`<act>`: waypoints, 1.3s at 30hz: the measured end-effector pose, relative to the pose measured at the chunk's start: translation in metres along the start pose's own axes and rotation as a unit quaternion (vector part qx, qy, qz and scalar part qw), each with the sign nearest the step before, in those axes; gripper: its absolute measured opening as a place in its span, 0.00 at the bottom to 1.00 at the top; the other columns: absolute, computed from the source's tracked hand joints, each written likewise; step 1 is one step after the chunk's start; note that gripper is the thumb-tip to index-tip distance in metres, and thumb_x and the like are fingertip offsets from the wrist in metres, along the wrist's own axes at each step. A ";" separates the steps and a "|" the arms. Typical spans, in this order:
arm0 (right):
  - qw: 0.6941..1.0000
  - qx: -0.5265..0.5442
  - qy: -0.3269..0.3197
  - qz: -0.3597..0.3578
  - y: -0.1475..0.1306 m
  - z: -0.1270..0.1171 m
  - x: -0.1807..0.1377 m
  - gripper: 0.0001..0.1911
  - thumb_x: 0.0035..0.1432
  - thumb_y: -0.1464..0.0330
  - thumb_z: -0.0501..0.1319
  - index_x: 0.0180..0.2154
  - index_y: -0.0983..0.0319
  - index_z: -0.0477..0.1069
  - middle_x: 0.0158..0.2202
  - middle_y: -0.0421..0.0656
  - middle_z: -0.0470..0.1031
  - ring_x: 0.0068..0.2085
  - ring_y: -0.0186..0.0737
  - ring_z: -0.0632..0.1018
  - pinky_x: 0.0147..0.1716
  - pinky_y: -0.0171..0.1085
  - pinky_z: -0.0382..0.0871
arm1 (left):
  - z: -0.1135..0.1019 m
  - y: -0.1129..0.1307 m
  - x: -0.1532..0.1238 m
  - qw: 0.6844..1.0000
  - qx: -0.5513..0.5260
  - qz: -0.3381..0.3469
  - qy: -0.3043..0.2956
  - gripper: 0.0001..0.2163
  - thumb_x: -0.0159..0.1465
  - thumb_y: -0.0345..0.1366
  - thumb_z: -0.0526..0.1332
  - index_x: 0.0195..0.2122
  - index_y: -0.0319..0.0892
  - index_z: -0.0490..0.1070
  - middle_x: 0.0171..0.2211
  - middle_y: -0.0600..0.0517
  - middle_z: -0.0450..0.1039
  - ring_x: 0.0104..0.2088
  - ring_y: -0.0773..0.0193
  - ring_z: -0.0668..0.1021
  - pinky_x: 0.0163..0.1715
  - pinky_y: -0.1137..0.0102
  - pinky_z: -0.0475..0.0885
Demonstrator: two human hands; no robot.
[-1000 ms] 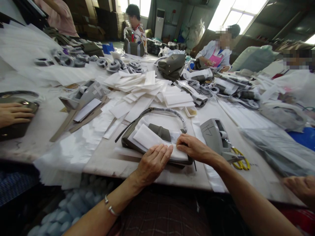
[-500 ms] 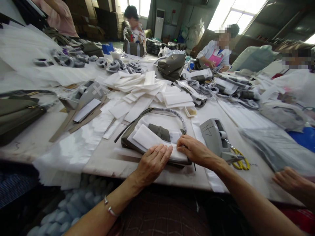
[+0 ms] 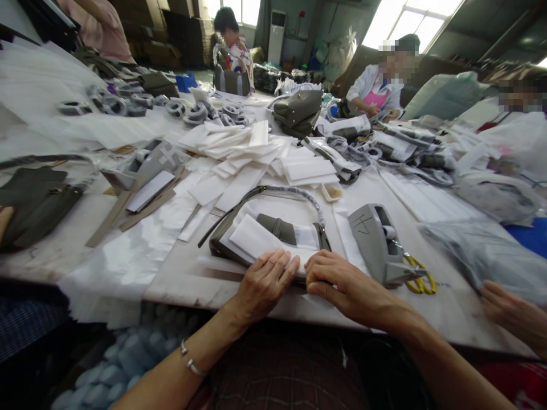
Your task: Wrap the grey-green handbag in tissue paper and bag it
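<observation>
An olive-grey handbag (image 3: 220,242) lies on its side on the pale table (image 3: 171,282), close to the near edge, its handle (image 3: 305,196) arching away from the person and partly wrapped in clear film. White padding sheets (image 3: 256,239) lie over the bag's body, leaving a flap (image 3: 276,228) uncovered beyond them.

Both hands are at the near side of the bag. The left hand (image 3: 265,282) rests palm down, fingers close together, its fingertips on the white padding; whether it pinches anything underneath I cannot tell. The right hand (image 3: 335,282) is just beside it at the bag's near right corner, fingers curled and thumb bent in; what is between them, if anything, does not show. A pale scrap (image 3: 318,300) pokes out below this hand.

The hands hide most of the bag's near edge and its right corner. To the right stands a grey tape dispenser (image 3: 370,242), with yellow-handled scissors (image 3: 421,279) beside it, their blades hard to make out. Farther right, a co-worker's hand (image 3: 504,307) touches a translucent plastic bag (image 3: 474,245). At the left edge, another olive bag (image 3: 40,208) and a co-worker's fingers (image 3: 4,221) are cut off.
</observation>
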State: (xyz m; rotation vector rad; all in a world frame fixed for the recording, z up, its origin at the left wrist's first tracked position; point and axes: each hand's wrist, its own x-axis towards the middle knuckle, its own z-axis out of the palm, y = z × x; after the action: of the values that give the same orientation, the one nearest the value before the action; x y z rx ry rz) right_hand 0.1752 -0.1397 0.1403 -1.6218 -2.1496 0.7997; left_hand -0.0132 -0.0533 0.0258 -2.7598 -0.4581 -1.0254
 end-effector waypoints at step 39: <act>0.991 -0.122 0.001 0.052 0.086 -0.036 0.037 0.18 0.55 0.72 0.62 0.49 0.56 0.76 0.38 0.40 0.73 0.34 0.35 0.75 0.38 0.35 0.66 | 0.002 -0.001 0.000 1.000 -0.011 0.002 -0.005 0.16 0.68 0.26 0.53 0.56 0.36 0.70 0.52 0.45 0.76 0.54 0.58 0.76 0.57 0.62 0.67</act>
State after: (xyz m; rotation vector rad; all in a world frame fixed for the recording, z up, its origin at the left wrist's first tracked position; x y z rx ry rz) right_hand 0.2507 -0.0798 0.1137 -1.8652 -2.2501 0.5811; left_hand -0.0126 -0.0516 0.0241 -2.7857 -0.4447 -1.0209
